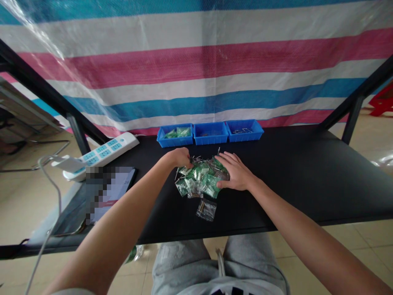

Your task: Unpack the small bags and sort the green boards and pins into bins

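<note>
A heap of small clear and green plastic bags (201, 180) lies in the middle of the black table (307, 176), with loose metal screws (196, 159) at its far edge. My left hand (179, 157) is curled at the heap's far left, fingers pinched by the screws; what they hold is hidden. My right hand (235, 170) lies flat on the heap's right side, fingers stretched out. One clear bag with small parts (206, 209) lies alone nearer to me.
Three blue trays stand in a row at the table's far edge: left (175, 136) with green bags, middle (210, 133), right (245, 130) with screws. A white power strip (101, 153) and a phone (110, 192) lie at the left. Black frame legs rise at both sides.
</note>
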Available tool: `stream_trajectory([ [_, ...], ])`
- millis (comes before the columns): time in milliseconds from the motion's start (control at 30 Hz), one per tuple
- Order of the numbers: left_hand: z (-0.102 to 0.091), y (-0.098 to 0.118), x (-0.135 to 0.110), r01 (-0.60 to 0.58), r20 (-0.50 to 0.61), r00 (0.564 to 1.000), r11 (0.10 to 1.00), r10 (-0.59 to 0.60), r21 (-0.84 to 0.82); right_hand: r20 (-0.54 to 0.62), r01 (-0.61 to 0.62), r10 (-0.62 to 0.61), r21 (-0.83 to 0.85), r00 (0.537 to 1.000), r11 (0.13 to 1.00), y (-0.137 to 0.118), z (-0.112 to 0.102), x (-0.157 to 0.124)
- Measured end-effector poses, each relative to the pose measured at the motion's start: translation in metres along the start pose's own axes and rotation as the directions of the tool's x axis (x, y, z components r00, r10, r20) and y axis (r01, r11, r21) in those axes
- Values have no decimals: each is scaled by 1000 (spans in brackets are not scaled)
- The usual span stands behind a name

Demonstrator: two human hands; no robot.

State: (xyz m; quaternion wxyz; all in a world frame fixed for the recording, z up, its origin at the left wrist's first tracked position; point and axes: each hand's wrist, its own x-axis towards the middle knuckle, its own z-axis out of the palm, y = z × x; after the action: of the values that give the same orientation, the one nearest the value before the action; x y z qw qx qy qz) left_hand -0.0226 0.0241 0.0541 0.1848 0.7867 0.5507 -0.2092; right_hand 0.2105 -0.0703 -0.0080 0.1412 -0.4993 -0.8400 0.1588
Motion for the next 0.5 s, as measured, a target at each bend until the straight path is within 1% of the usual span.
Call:
stream_trajectory([
  [67, -3, 4, -2, -22, 39, 999, 999, 21, 32, -7, -1, 1, -1, 1000, 1000, 0, 0, 0],
  [167, -3, 7, -5, -34, 38, 999, 997, 31, 67, -16, -3, 3, -7, 1000, 1000, 0, 1, 0],
  [267, 2, 6, -6, -24, -21, 999, 996, 26, 87, -12, -4, 3, -10, 1000, 1000, 0, 1, 0],
  [333, 6, 4, -6, -21, -66, 998, 997, 25, 69, -12, -3, 3, -9, 1000, 1000, -1, 0, 0],
  [433, 12, 0, -5, -37, -142, 989, 999, 33, -22, -19, -5, 5, -1, 1000, 1000, -2, -1, 0],
  [500, 16, -5, -4, -90, -183, 981, 991, 70, -103, -26, -6, 6, 2, 1000, 1000, -2, -1, 0],
])
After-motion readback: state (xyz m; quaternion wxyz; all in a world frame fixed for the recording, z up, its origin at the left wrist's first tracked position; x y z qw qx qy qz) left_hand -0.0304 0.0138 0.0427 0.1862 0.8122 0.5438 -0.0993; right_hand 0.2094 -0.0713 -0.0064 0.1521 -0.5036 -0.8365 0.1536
